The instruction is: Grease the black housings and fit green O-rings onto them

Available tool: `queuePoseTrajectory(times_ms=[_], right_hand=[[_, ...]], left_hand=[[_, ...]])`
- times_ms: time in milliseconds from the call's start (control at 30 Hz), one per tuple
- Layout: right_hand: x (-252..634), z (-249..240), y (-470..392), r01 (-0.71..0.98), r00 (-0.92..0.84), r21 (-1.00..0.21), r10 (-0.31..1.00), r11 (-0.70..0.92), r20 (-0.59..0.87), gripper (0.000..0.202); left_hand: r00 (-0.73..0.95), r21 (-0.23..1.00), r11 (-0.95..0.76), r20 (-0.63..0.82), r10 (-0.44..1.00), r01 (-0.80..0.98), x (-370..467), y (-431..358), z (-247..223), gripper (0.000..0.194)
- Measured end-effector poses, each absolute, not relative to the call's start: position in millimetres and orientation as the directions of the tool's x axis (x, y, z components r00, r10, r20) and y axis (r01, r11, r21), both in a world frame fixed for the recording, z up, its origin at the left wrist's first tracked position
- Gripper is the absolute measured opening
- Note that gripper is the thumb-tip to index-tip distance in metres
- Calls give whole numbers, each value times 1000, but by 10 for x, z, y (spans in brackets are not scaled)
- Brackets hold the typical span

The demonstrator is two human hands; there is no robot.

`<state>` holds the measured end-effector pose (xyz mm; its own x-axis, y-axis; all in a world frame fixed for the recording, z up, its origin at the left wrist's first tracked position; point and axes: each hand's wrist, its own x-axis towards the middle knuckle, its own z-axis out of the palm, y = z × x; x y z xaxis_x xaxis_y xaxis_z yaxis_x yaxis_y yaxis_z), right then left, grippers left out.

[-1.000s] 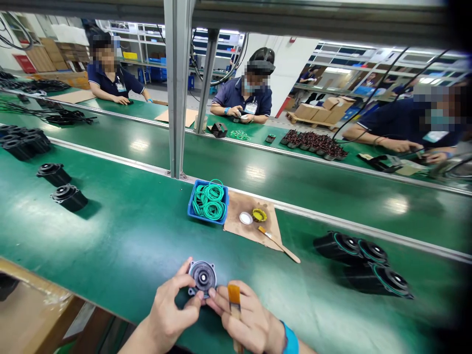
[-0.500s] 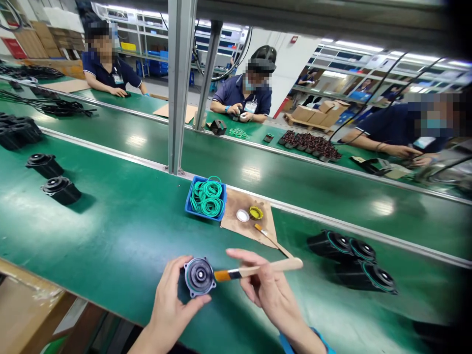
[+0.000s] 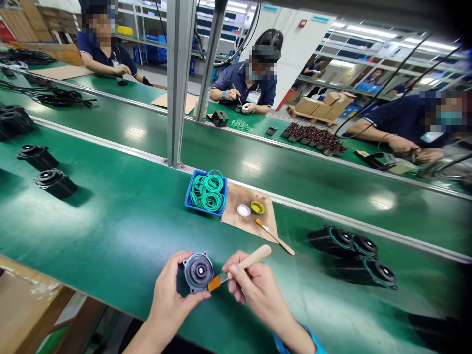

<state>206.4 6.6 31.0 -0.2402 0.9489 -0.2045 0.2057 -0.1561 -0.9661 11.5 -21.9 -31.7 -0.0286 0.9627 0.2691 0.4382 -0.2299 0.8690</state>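
Observation:
A round black motor housing (image 3: pixel 199 272) with screw ears and a green ring in its groove faces up in my left hand (image 3: pixel 172 290). My left thumb and fingers clasp its sides. Pinched in my right hand (image 3: pixel 250 282) is a paintbrush (image 3: pixel 254 255) with a pale wooden handle, its orange bristles at the housing's lower right rim, close to my left thumb. Beyond my hands, a blue bin (image 3: pixel 205 211) holds many green rubber rings (image 3: pixel 212 189). Beside it lies a stained cardboard sheet (image 3: pixel 236 189) with a white cap (image 3: pixel 243 210), a yellow cap (image 3: pixel 257 207) and a second brush (image 3: pixel 275 236).
Several black housings with green rings (image 3: pixel 363 260) lie to the right. More housings (image 3: pixel 55 183) stand at the left. A metal post (image 3: pixel 176 88) rises behind the bin. Across the belt (image 3: pixel 295 182), co-workers (image 3: pixel 245 81) sit at a parallel bench.
My right hand has moved left and tilted the brush handle upward, bringing the bristles to the housing's lower right rim. My left hand keeps its grip on the housing. The view has shifted slightly.

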Motion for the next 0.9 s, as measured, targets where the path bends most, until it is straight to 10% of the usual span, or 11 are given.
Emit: queuePoseTrajectory(times_ms=[900], right_hand=[[2007,657,229,314,-507,-751,772,580,384,41]], left_hand=[[155,784,-453,429,890,425,165,-250,-192,52]])
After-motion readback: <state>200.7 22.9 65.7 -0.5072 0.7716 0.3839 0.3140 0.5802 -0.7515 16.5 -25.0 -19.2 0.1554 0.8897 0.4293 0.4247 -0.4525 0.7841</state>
